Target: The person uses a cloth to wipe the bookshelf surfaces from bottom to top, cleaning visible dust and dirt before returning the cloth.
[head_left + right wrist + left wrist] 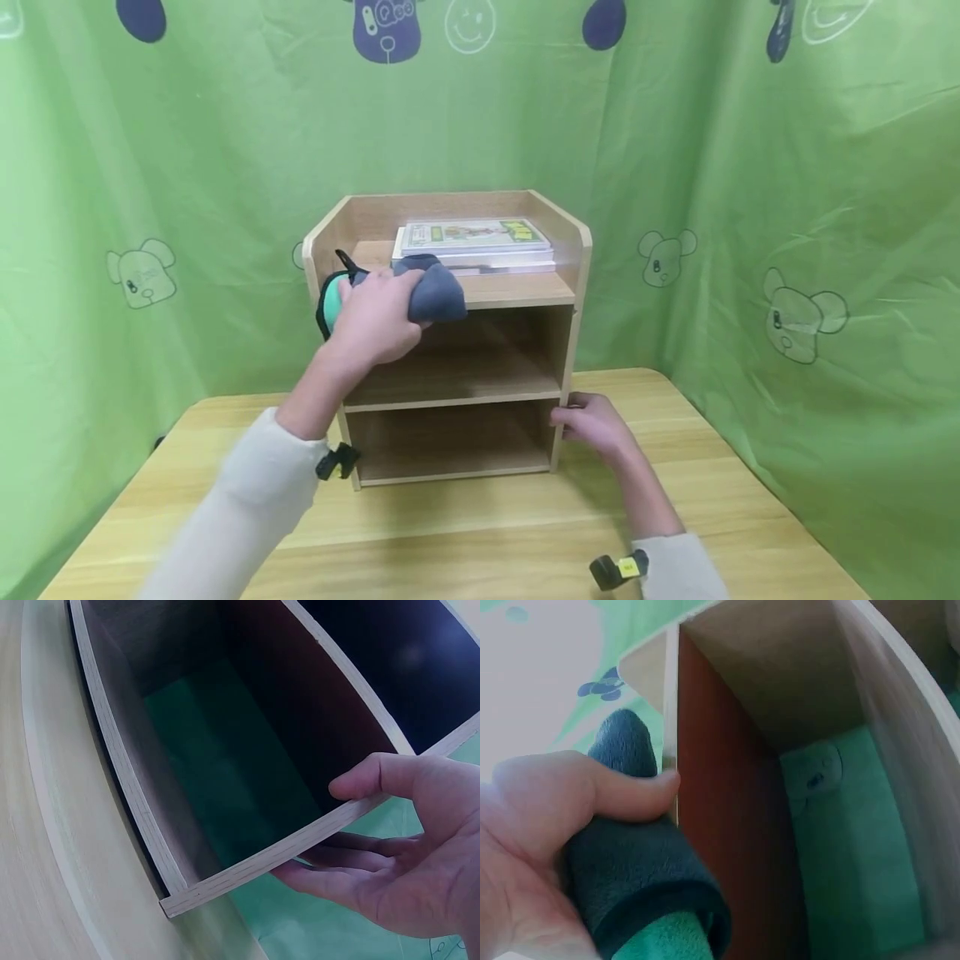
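Note:
A small wooden shelf unit (457, 401) with two open compartments and a railed top stands on the table. My left hand (378, 317) grips a bunched grey-blue and green cleaning cloth (438, 296) at the front left of the top board. In the left wrist view, the thumb lies across the grey fabric, beside the board's front edge; black trim borders the green part. Down at the right side panel (262, 859), my right hand (596, 425) pinches the front edge, thumb on the inner side and fingers outside.
A stack of books (480, 242) lies on the top board, right behind the cloth. The wooden table (465, 542) extends in front of the unit. Green curtains (495, 125) with cartoon prints hang behind and on both sides.

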A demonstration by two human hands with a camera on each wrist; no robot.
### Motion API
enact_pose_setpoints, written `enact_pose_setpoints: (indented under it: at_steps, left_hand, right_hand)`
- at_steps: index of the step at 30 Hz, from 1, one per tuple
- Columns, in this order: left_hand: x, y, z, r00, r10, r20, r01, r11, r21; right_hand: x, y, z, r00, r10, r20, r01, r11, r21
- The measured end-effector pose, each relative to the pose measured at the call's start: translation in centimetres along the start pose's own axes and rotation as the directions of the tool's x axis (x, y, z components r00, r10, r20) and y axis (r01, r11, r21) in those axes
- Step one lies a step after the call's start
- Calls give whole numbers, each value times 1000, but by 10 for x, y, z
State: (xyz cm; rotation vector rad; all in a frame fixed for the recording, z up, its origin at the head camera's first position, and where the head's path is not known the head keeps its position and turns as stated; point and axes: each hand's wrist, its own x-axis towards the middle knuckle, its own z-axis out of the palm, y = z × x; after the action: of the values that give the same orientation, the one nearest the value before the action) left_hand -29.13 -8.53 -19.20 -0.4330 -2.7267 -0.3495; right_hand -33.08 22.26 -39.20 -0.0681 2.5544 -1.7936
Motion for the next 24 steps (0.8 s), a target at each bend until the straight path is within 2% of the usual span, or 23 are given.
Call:
enact_pose_setpoints:
  at_steps: [4,10,17,21,24]
  left_hand:
    - [7,20,9,1000,7,-2,-7,1000,8]
    - [24,68,28,998,55,-3,-55,998,44]
    - [45,121,45,999,31,43,-35,996,81]
    - [51,133,46,999,13,52,-19,993,116]
    - [52,130,46,998,44,34,-48,990,136]
  right_hand:
    - [1,0,1,1000,2,0,-2,1000,12]
    - [-1,-1,2,1000,-3,-5,3,1000,12]
    - [-3,-1,3,1000,-10,2,10,1000,29]
    - [-2,-2,3,1000,-1,-5,1,999,36]
    - [-2,-3,0,1000,-3,-2,3,1000,27]
